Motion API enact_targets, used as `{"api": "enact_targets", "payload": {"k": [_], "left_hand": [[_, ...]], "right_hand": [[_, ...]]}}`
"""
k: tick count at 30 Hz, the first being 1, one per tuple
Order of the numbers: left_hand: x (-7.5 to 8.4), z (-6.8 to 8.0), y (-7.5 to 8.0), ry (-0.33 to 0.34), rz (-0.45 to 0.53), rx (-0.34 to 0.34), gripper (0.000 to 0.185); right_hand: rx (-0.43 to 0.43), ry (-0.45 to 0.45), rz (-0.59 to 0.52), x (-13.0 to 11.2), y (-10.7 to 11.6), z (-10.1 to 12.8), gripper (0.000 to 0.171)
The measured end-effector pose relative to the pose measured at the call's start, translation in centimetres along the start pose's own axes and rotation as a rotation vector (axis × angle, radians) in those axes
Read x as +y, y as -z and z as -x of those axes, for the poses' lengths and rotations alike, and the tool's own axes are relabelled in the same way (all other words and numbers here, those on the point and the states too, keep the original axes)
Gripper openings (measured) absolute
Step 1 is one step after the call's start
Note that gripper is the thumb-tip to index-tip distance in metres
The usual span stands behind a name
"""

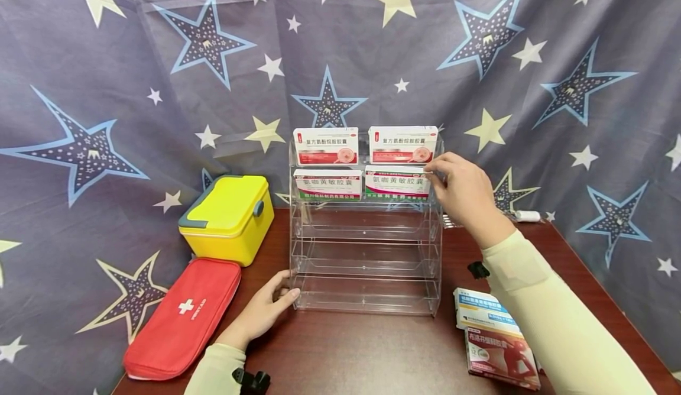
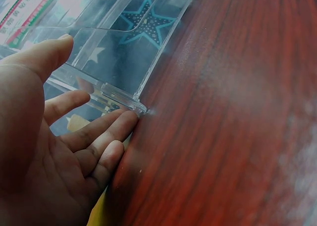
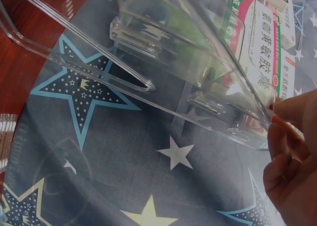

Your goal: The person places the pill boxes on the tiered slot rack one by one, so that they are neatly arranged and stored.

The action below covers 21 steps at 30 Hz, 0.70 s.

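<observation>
Fingers of the right hand (image 1: 461,189) appear to pinch the right end of the right-hand 氨咖黄敏胶囊 box (image 1: 398,183), which sits in the second tier from the top of the clear acrylic display rack (image 1: 364,297), beside a matching left-hand box (image 1: 328,185). Low down, the left hand (image 1: 264,307) has its fingers spread and touching the rack's left side, seemingly to steady it. Two 复方氨酚烷胺胶囊 boxes (image 1: 326,146) stand in the top tier.

The step in hand looks like squaring up the second row. Next probably calls for a clean release that leaves the box straight, then a reach toward the right edge of the table (image 1: 340,353), where a blue-and-white medicine box (image 1: 486,309) and a red 布洛芬 capsule box (image 1: 502,356) lie.
</observation>
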State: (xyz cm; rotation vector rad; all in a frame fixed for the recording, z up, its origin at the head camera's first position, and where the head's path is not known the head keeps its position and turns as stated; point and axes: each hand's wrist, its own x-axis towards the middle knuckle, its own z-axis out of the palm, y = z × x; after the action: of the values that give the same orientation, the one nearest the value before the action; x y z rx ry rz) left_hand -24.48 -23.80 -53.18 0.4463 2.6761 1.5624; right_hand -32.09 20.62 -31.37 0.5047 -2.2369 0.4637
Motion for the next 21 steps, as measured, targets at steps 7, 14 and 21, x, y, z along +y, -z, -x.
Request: {"api": "enact_targets", "payload": {"k": [7,14,21], "left_hand": [[0.0,-0.1,-0.1,0.001,0.011,-0.010,0.047],[-0.1,-0.1,-0.1,0.007,0.009,-0.009,0.046],[-0.1,-0.1,-0.1,0.009,0.010,0.001,0.047]], "right_hand": [[0.005,-0.017,-0.009,0.2,0.0,0.2,0.013],[0.020,-0.032,-0.069,0.2,0.6,0.5,0.015],[0.029,-0.117,-0.260,0.4,3.9,2.0,0.016]]}}
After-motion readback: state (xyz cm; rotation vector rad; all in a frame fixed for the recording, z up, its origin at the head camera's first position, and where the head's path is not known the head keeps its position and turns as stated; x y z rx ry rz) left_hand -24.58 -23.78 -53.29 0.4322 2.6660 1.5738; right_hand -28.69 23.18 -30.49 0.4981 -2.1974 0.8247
